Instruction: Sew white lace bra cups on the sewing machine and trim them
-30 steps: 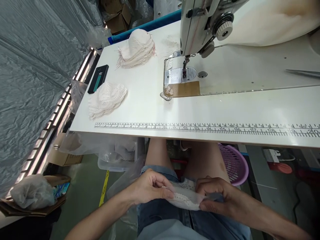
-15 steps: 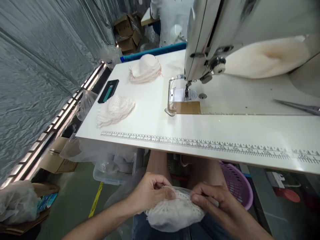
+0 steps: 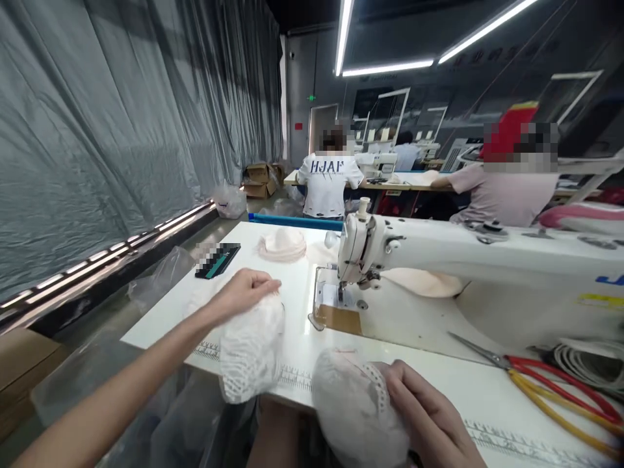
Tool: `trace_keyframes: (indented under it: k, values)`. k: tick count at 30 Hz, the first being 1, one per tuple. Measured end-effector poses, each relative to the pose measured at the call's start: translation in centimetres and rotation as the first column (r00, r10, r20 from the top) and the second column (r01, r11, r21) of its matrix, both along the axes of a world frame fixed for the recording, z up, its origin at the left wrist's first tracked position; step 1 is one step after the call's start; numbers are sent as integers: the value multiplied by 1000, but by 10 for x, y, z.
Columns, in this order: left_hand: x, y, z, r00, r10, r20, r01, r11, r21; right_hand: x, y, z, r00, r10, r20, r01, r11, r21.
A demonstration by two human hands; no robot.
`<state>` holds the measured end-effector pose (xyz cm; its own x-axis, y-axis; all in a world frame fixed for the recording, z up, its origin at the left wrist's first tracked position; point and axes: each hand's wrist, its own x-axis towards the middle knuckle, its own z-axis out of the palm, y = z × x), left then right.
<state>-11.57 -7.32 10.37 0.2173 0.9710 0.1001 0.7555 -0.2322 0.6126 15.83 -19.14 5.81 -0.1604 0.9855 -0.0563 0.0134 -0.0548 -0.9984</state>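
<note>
My left hand (image 3: pixel 251 287) is closed in a pinch on a white lace cup piece (image 3: pixel 251 354), which hangs at the table's front edge over the printed ruler. Behind my wrist, more pale lace (image 3: pixel 195 300) shows on the tabletop, partly hidden. Lower right, my right hand (image 3: pixel 423 406) grips the side of a domed, sheer white cup piece (image 3: pixel 348 406) with an eyelet edge. That piece is in front of the table edge, tilted, and its underside is out of sight. The two pieces are apart.
A sewing machine (image 3: pixel 351 250) stands on the white table, with a stack of pale cups (image 3: pixel 283 245) to its left. A dark phone (image 3: pixel 218 261) lies near the left edge. Scissors (image 3: pixel 507 364) with red and yellow handles lie at right. People (image 3: pixel 325 182) sit at machines beyond.
My view has lifted from my lap to the room. My left hand has let go of the shared piece and moved up to the table, now holding lace there. My right hand keeps its piece.
</note>
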Motion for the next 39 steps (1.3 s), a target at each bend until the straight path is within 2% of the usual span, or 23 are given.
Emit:
trace_keyframes:
  k: [2, 3, 5, 6, 7, 8, 9, 10, 11, 12, 13, 15, 19, 21, 23, 26, 28, 30, 32, 34, 36, 37, 39]
  values:
    - [0, 16, 5, 997, 55, -50, -50, 994, 94, 0, 8, 4, 1000, -12, -8, 12, 999, 30]
    - [5, 16, 5, 995, 82, -55, -74, 988, 135, 0, 10, 6, 1000, -2, -9, 2, 999, 39]
    - [22, 2, -1, 996, 85, -29, -78, 982, 170, 3, 13, 6, 999, 44, -11, -44, 998, 43]
    - [33, -10, -6, 999, 39, -3, -38, 987, 158, 4, 13, 5, 997, 71, -3, -71, 996, 46]
    - [45, -24, -11, 984, -121, 127, 118, 992, 33, 7, 12, 4, 995, 97, 10, -98, 994, 56]
    - [58, -38, -17, 916, -255, 311, 313, 937, -153, 10, 11, 4, 993, 119, 27, -121, 990, 71]
    - [69, -51, -22, 816, -274, 509, 473, 822, -316, 13, 10, 3, 990, 134, 45, -138, 987, 86]
    - [79, -63, -28, 729, -183, 659, 552, 727, -408, 16, 8, 3, 988, 143, 63, -149, 984, 99]
    - [88, -72, -34, 662, -72, 746, 590, 664, -460, 20, 5, 2, 986, 146, 80, -154, 982, 108]
    - [95, -79, -39, 607, 30, 794, 603, 634, -485, 24, 2, 1, 985, 145, 96, -156, 981, 114]
    - [100, -85, -44, 563, 111, 819, 598, 629, -497, 27, -1, 0, 983, 146, 110, -159, 980, 118]
    - [107, -93, -52, 510, 191, 839, 586, 636, -501, 34, -8, -2, 978, 160, 134, -177, 976, 128]
    - [117, -106, -61, 502, 257, 826, 585, 602, -543, 49, -23, -10, 960, 165, 225, -202, 967, 154]
    - [122, -112, -63, 512, 298, 806, 565, 589, -577, 58, -32, -16, 938, 69, 341, -153, 962, 226]
    - [126, -119, -65, 536, 331, 777, 544, 569, -617, 65, -41, -23, 879, -104, 465, -111, 905, 412]
    - [131, -129, -69, 581, 334, 742, 539, 526, -658, 64, -54, -32, 754, -303, 583, -225, 715, 662]
    - [133, -136, -71, 591, 324, 739, 542, 519, -661, 56, -61, -37, 697, -346, 628, -323, 630, 706]
    - [134, -142, -73, 596, 322, 736, 542, 515, -664, 48, -65, -41, 685, -344, 642, -369, 597, 713]
    - [134, -147, -73, 610, 322, 724, 542, 497, -678, 42, -69, -44, 723, -278, 632, -356, 635, 686]
    - [134, -150, -73, 635, 327, 700, 528, 477, -703, 40, -74, -45, 812, -137, 567, -300, 735, 608]
    - [136, -151, -74, 668, 351, 657, 481, 471, -740, 40, -77, -43, 910, 2, 414, -225, 841, 492]
    - [137, -151, -75, 683, 361, 634, 451, 474, -756, 40, -79, -43, 944, 61, 324, -206, 876, 436]
    - [140, -152, -77, 709, 365, 604, 412, 480, -774, 43, -80, -44, 963, 139, 231, -219, 904, 367]
